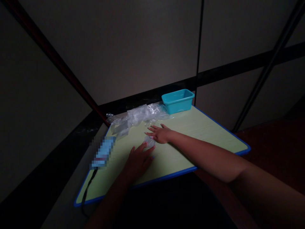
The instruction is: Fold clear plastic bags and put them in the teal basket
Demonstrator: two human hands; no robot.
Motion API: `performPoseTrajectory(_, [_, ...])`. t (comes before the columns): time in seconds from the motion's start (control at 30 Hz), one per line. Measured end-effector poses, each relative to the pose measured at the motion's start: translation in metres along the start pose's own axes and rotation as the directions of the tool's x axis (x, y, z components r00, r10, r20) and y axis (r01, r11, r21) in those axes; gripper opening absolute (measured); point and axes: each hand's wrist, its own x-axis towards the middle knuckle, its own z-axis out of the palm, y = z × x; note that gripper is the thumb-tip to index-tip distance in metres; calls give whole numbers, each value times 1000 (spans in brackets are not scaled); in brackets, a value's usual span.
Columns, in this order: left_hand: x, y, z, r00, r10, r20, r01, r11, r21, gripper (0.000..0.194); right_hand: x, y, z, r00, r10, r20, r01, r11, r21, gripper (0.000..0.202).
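A small clear plastic bag (150, 142) lies flat on the pale yellow-green table (205, 127), between my two hands. From the near left, my left hand (140, 159) reaches to it with fingers spread, their tips at its lower edge. My right hand (163, 135) lies palm down at its upper right side, fingers stretched out to the left and the thumb near the bag. Neither hand is closed around anything. Beyond them, several more clear plastic bags (140, 115) form a crumpled heap along the back of the table.
A turquoise plastic basket (179, 103) stands at the back right corner. On the left edge lies a blurred-out bluish rectangular object (103, 152) with a dark strap (88, 186) hanging over the side. A panelled wall (143, 47) rises behind the table's blue rim (166, 174).
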Motion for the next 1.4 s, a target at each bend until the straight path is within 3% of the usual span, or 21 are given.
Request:
performPoseTrajectory(0.3, [0, 1, -1, 1000, -11, 8, 11, 1000, 3, 43, -5, -4, 2, 997, -56, -50, 61, 992, 106, 64])
performPoseTrajectory(0.47, [0, 4, -2, 1000, -19, 13, 19, 1000, -2, 43, -5, -4, 0, 1000, 5, -23, -5, 1000, 3, 62])
performPoseTrajectory(0.7, [1, 5, -2, 1000, -27, 10, 27, 1000, -5, 43, 1, 13, 5, 990, 112, -83, -111, 994, 23, 60])
performPoseTrajectory(1.07, [2, 9, -4, 999, -31, 14, 31, 999, 11, 42, -11, 3, -4, 1000, 30, -8, -29, 997, 65, 81])
performPoseTrajectory(1.27, [3, 6, 1, 1000, -31, 5, 31, 999, 8, 43, -5, 16, -1, 982, 149, -117, -147, 989, 21, 70])
performPoseTrajectory(1.4, [2, 7, 0, 1000, -23, -14, 23, 1000, -3, 43, -6, 6, 3, 977, 86, -193, -76, 995, 59, 73])
